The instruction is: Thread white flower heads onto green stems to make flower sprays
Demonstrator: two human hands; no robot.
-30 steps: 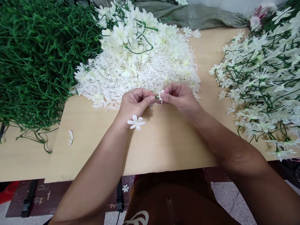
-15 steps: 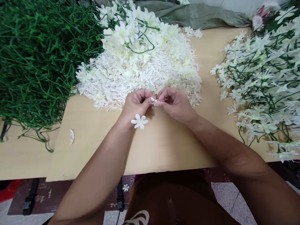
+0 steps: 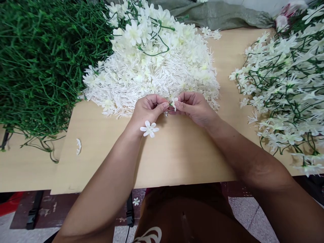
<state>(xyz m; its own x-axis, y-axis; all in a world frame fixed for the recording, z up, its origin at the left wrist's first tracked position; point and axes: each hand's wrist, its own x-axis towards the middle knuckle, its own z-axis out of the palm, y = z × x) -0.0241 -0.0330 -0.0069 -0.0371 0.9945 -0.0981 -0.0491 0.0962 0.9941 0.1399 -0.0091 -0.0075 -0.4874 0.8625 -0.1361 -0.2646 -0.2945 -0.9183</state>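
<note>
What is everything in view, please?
Board: count unclear, tan, beneath piles
Stems: one pile, green, left
Blossoms: one heap, white, centre
Stemmed flowers: one pile, white, green, right
Held flower: one, white, centre
Loose flower: one, white, by left wrist
Scrap: one, white, left on board
Low flower: one, white, below board
Straps: two, black, below board
Sheet: one, grey, back
Cloth: one, pink and white, back right
Red object: one, red, lower left
Floor: one, grey, bottom
Shirt: one, dark, bottom
Left hand: one, bare, centre
Right hand: one, bare, centre
</note>
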